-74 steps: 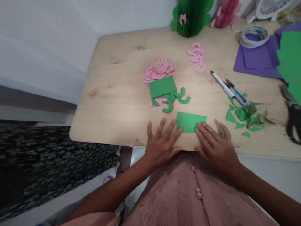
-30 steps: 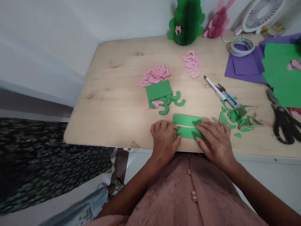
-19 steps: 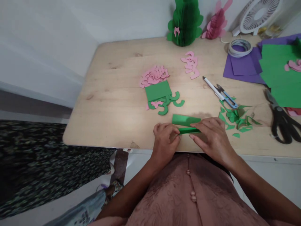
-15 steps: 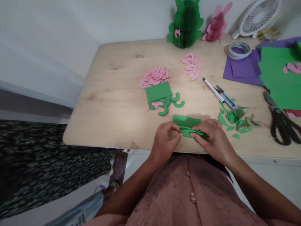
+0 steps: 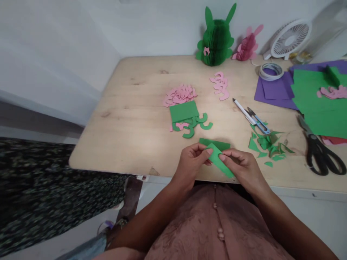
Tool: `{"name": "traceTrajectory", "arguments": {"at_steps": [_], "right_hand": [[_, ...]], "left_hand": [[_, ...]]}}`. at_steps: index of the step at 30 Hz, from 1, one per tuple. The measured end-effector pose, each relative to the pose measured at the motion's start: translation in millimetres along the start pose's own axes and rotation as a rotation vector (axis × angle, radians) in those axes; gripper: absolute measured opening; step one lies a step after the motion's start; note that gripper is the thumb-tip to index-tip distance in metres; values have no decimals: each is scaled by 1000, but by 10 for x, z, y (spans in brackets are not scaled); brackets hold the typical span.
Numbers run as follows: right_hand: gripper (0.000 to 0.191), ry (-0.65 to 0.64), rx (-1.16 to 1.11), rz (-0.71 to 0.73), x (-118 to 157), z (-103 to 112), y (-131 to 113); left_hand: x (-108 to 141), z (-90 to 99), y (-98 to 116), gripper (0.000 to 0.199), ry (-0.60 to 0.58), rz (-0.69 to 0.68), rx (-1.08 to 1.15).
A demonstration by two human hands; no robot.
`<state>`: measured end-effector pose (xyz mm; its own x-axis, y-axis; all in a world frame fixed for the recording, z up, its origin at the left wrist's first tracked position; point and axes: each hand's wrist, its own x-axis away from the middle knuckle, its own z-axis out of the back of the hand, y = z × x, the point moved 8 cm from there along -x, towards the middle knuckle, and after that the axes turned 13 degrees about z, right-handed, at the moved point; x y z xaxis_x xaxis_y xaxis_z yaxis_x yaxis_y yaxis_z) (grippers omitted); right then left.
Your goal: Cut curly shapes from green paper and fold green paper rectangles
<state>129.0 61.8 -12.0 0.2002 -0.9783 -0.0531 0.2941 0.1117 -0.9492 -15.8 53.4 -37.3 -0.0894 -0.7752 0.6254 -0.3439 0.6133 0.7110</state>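
Between my two hands is a small folded piece of green paper (image 5: 221,164), tilted with one corner pointing away from me. My left hand (image 5: 191,160) pinches its upper left side, thumb on top. My right hand (image 5: 242,164) grips the right edge between thumb and fingers. Just behind it, a green paper strip (image 5: 224,145) lies on the table, partly covered. Farther off sit a green paper rectangle (image 5: 184,111), several green curved cutouts (image 5: 189,131) and a heap of pink cutouts (image 5: 181,94).
Green scraps (image 5: 271,144), black-handled scissors (image 5: 316,144), thread snips (image 5: 258,121) and a white pen (image 5: 243,110) lie to the right. Behind them are a tape roll (image 5: 271,76), purple paper (image 5: 276,90) and green sheets (image 5: 311,97). Paper rabbits (image 5: 215,43) and a fan (image 5: 291,39) stand along the wall.
The green paper in my hands has turned from lying edge-on and level to slanting, its flat face now showing. My head view has tilted up slightly.
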Motion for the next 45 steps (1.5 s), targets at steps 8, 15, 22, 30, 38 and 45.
{"name": "traceTrajectory", "arguments": {"at_steps": [8, 15, 22, 30, 38, 45], "right_hand": [[19, -9, -76, -26, 30, -17, -30], [23, 41, -140, -60, 23, 10, -26], [21, 105, -139, -51, 48, 40, 32], [19, 152, -104, 58, -17, 92, -109], [16, 212, -85, 64, 60, 135, -29], [15, 252, -38, 56, 84, 198, -29]], "left_hand": [[2, -66, 78, 23, -3, -36, 56], [14, -140, 117, 20, -21, -51, 4], [26, -122, 84, 18, 13, -61, 54], [60, -197, 155, 18, -28, -98, -77], [73, -196, 52, 21, -30, -67, -78], [104, -315, -79, 28, -149, -73, -248]]}}
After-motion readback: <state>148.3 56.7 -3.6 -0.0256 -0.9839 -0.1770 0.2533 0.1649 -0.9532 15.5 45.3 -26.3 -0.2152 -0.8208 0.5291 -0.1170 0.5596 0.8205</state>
